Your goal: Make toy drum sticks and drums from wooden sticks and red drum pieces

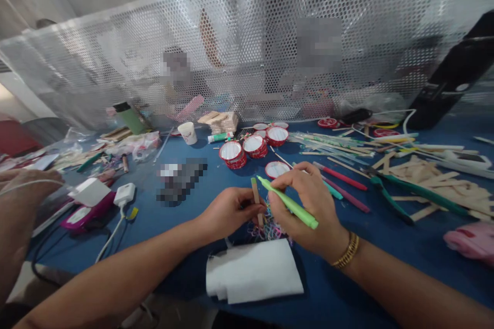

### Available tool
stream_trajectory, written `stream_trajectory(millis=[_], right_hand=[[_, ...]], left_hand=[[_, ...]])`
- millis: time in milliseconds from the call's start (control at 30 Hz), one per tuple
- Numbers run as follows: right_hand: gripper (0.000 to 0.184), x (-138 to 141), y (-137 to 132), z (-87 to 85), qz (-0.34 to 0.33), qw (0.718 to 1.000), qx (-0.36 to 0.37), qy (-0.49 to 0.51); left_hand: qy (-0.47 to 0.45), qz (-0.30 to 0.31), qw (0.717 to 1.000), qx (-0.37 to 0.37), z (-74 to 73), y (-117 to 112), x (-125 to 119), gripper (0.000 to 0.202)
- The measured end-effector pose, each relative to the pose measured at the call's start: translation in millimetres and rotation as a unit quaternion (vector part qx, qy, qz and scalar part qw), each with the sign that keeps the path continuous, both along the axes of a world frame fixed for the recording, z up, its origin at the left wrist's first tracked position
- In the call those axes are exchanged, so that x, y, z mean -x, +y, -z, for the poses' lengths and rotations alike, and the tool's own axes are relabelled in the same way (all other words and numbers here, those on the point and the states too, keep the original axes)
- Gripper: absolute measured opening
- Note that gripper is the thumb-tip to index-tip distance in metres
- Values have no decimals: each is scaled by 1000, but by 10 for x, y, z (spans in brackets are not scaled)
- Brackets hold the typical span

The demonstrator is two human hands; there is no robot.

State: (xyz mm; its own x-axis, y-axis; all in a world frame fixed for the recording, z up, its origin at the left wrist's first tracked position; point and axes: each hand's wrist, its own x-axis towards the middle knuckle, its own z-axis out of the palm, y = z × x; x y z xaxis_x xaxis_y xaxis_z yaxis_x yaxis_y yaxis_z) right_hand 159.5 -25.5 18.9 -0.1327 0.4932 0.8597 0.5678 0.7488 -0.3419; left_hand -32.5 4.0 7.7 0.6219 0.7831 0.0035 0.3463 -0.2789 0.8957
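Between the thumb and fingers of my left hand (pixel 233 211) a wooden craft stick (pixel 256 193) stands nearly upright, its top end coloured green. My right hand (pixel 311 211) grips a light green marker pen (pixel 293 206), whose tip points at the stick's green end, close beside it. Whether tip and wood touch I cannot tell. Below both hands lies a tangle of thin coloured strands (pixel 266 231), partly hidden by the fingers. A folded white cloth (pixel 254 272) rests nearer to me.
Small red-rimmed drums (pixel 232 154) stand ahead. Pliers with green handles (pixel 393 195) and a heap of craft sticks (pixel 443 180) lie right. A white charger (pixel 125 193) with cable sits left, near another person's arm (pixel 19 216). A perforated metal screen (pixel 247 25) closes the back.
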Motion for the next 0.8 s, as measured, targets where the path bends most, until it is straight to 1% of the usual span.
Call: stream_trajectory(millis=[200,400,500,633,700,800], right_hand=[[7,-13,106,5,16,999,31,-30],[12,1,162,-70,-5,998,56,-35],[12,21,178,-100,-7,996,82,-24],[8,63,200,-100,6,992,124,24],[5,74,208,-87,12,991,125,43],[8,65,220,-36,5,994,101,53]], left_hand=[[41,-15,998,-44,17,2,-10,22],[63,-42,992,-99,-4,33,3,20],[55,-65,991,-105,8,59,7,19],[43,-82,990,-105,44,80,4,22],[39,-87,990,-100,70,92,3,25],[22,-83,993,-83,116,111,1,29]])
